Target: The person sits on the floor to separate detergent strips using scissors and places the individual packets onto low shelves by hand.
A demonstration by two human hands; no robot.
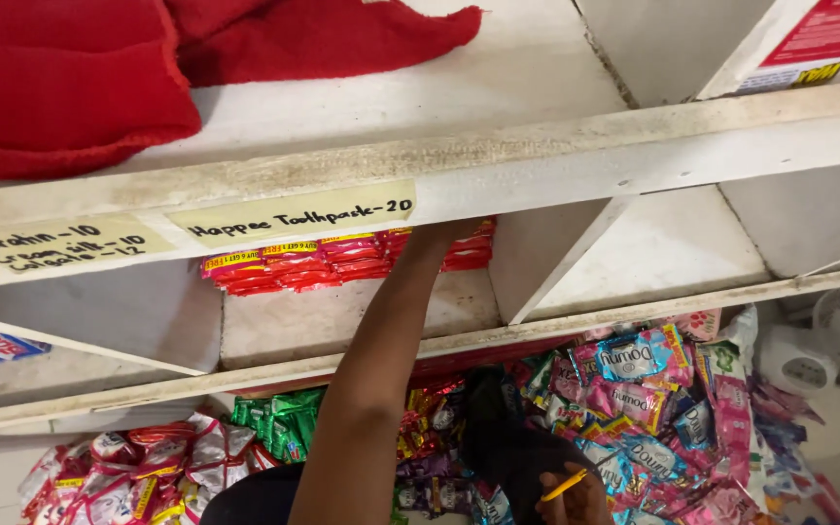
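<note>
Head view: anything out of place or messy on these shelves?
Yes. A red cloth lies crumpled on the top shelf, unlike the stacked red sachets below. Lower down, the pink and blue sachets sit in a loose heap.

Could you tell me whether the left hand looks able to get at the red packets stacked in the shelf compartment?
Probably yes: the left hand is already inside the open-fronted compartment, at the red packets, though the shelf edge hides its fingers.

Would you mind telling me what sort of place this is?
Probably a small shop's stockroom: white wooden shelves with handwritten price labels, stacked red sachets, and heaps of small packets below.
</note>
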